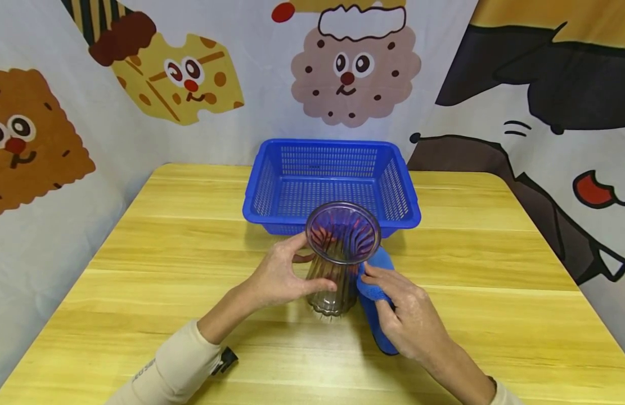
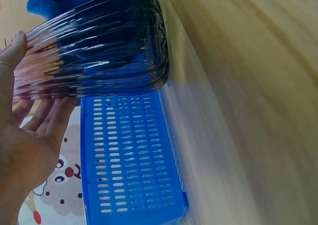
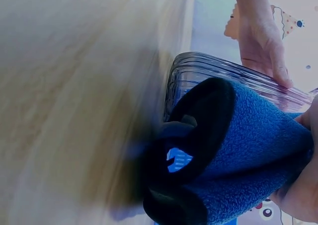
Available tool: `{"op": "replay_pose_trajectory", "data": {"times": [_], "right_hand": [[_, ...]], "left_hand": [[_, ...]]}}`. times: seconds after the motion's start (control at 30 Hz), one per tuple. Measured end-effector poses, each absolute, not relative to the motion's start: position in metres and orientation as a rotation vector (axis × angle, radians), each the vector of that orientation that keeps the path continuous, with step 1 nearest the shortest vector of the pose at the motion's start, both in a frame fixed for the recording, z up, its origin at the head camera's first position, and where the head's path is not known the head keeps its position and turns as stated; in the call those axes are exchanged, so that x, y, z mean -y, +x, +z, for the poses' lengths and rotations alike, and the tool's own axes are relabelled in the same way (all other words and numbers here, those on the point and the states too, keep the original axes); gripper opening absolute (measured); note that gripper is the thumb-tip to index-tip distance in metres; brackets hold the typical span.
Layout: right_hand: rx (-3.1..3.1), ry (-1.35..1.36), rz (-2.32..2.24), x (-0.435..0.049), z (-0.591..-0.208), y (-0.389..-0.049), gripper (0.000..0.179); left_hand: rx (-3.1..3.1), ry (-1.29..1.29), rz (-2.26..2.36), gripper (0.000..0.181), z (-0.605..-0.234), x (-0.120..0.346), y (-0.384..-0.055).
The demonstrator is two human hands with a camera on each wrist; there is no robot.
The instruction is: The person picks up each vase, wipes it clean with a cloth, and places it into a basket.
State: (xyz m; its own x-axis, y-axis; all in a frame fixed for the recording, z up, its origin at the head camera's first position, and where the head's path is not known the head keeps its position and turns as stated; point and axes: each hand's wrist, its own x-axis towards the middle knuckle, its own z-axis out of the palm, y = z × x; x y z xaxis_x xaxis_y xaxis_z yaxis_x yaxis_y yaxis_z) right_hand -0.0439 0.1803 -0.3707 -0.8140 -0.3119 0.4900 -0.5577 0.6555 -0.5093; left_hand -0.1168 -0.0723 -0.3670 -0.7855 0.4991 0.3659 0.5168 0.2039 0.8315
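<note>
A: Head: our left grip (image 1: 282, 275) holds the glass vase (image 1: 345, 270) before the basket (image 1: 329, 160); right grip (image 1: 412, 308) pinches the cloth (image 1: 371, 291). Risks?

B: Left wrist: ribbed glass could slip if we push. Right wrist: loose cloth end might snag it.

black-edged blue cloth (image 3: 263, 123), purple-tinted vase (image 1: 342, 250), blue basket (image 1: 279, 221)
</note>
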Motion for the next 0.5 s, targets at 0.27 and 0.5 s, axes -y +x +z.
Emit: {"op": "replay_pose_trajectory", "data": {"times": [0.27, 0.5], "right_hand": [[2.586, 0.678, 0.92, -0.181, -0.3744, -0.0449, 0.034], [2.649, 0.662, 0.878, -0.1808, -0.3755, -0.0466, 0.031]], "left_hand": [[2.431, -0.988, -1.719, 0.093, -0.3666, 0.0716, -0.1162], [2.436, -0.983, -1.712, 0.093, -0.3669, 0.0714, -0.1168]]}}
